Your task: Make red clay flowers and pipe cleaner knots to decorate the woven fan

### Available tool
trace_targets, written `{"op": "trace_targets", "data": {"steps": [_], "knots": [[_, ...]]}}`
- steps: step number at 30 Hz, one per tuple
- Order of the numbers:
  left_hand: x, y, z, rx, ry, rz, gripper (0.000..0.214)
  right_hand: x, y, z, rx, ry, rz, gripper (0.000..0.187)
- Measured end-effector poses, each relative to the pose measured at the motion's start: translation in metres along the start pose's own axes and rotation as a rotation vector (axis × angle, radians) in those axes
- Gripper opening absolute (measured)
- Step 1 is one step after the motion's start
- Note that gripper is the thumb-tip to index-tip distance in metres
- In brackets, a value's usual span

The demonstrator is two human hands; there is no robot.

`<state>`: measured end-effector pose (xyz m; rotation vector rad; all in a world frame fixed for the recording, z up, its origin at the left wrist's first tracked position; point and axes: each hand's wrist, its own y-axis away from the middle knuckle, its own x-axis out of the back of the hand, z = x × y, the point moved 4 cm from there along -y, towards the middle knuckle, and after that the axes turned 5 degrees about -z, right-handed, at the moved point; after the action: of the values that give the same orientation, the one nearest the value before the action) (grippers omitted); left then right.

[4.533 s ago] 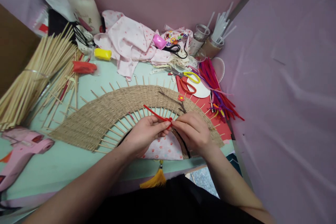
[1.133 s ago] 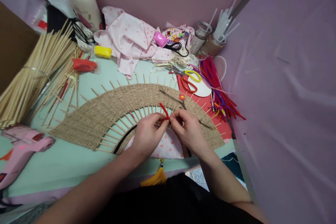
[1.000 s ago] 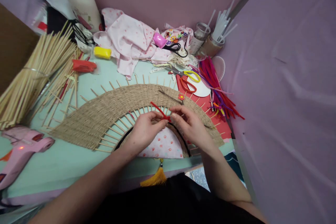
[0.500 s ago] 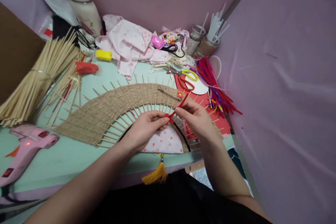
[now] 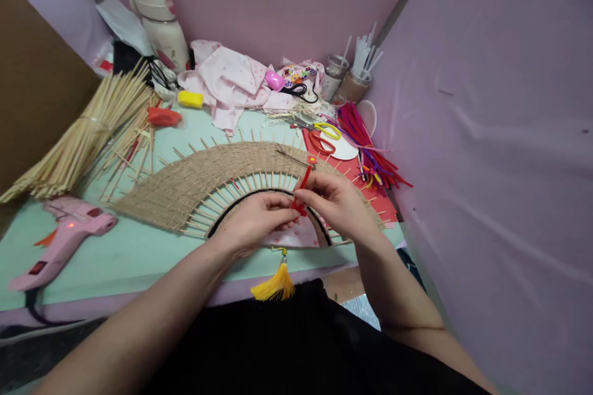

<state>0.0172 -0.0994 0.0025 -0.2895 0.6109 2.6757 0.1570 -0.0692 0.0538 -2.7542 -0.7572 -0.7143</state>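
Just below frame centre, your left hand (image 5: 262, 219) pinches a red pipe cleaner (image 5: 301, 207), apparently looped; your right hand (image 5: 336, 200) pinches its tail. Likely light, soft, bendable; best held near the loops.

No word, brand or number can be read: the small marking on the cream bottle (image 5: 165, 42) and any print on the pale label (image 5: 328, 87) of the clear cup (image 5: 336, 67) are too tiny and blurred to make out.
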Motion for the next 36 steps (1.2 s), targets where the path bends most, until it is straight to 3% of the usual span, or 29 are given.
{"op": "trace_targets", "data": {"steps": [3, 5, 9, 12, 15, 18, 21, 26, 29, 36], "knots": [[0.002, 0.002, -0.004, -0.102, -0.025, 0.143, 0.008, -0.009, 0.01, -0.018, 0.165, 0.274, 0.036, 0.011], [0.001, 0.006, -0.005, -0.19, 0.085, 0.254, 0.009, -0.02, 0.021, -0.026, 0.316, 0.419, 0.085, 0.011], [-0.006, 0.02, -0.005, -0.328, 0.411, 0.356, 0.015, -0.042, 0.046, -0.023, 0.534, 0.456, 0.325, 0.019], [-0.013, 0.031, -0.005, -0.347, 0.515, 0.327, 0.021, -0.05, 0.062, -0.013, 0.521, 0.293, 0.493, 0.018], [-0.02, 0.041, -0.006, -0.318, 0.527, 0.274, 0.024, -0.049, 0.07, -0.003, 0.363, 0.072, 0.561, 0.012], [-0.025, 0.046, -0.008, -0.27, 0.503, 0.24, 0.026, -0.044, 0.074, 0.003, 0.223, -0.107, 0.541, 0.008], [-0.027, 0.048, -0.011, -0.251, 0.428, 0.226, 0.027, -0.039, 0.079, 0.004, 0.186, -0.155, 0.489, 0.007], [-0.023, 0.048, -0.012, -0.359, 0.066, 0.272, 0.015, -0.033, 0.091, -0.015, 0.339, 0.201, 0.472, 0.008], [-0.023, 0.05, -0.014, -0.348, -0.221, 0.246, 0.011, -0.031, 0.093, -0.025, 0.4, 0.366, 0.436, 0.009], [-0.034, 0.061, -0.015, -0.242, -0.464, 0.032, 0.016, -0.021, 0.082, -0.021, 0.232, 0.22, 0.285, 0.012]]}}
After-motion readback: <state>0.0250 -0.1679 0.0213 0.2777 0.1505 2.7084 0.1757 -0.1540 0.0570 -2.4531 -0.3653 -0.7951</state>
